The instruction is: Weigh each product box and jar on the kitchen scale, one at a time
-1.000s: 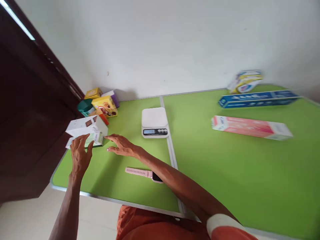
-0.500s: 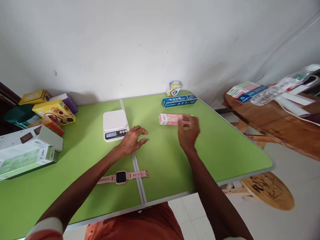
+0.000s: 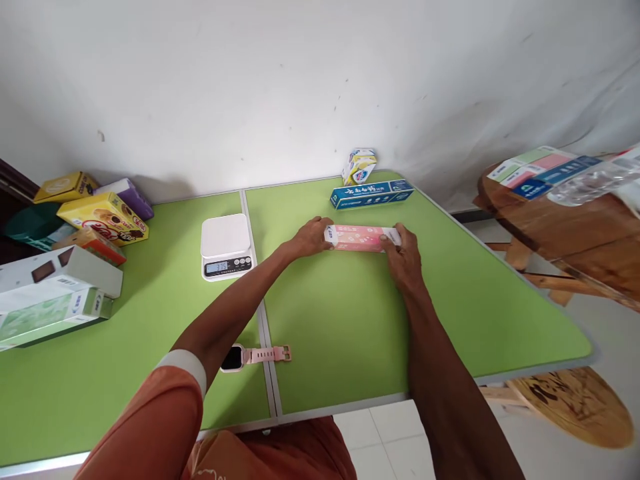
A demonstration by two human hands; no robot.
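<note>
A long, narrow pink box (image 3: pixel 357 238) with white ends lies on the green table. My left hand (image 3: pixel 313 238) is closed at its left end, fingertips against the white end. At the other end my right hand (image 3: pixel 404 257) grips the box, thumb over the front. Left of my hands stands a white kitchen scale (image 3: pixel 226 239), its display lit with what looks like 375. A pink-strapped smartwatch (image 3: pixel 233 358) lies near the front edge, partly covered by my left arm.
Behind the pink box are a blue box (image 3: pixel 373 194) and a yellow-white package (image 3: pixel 360 166) by the wall. Yellow boxes (image 3: pixel 105 217), a white box (image 3: pixel 60 277) and a green box (image 3: pixel 55 317) crowd the left. A wooden table (image 3: pixel 565 227) and a stool (image 3: pixel 575 407) stand right.
My left hand has moved away from beside the scale to the pink box's left end. My right hand has shifted to its right end and now grips it. The view has turned slightly.
</note>
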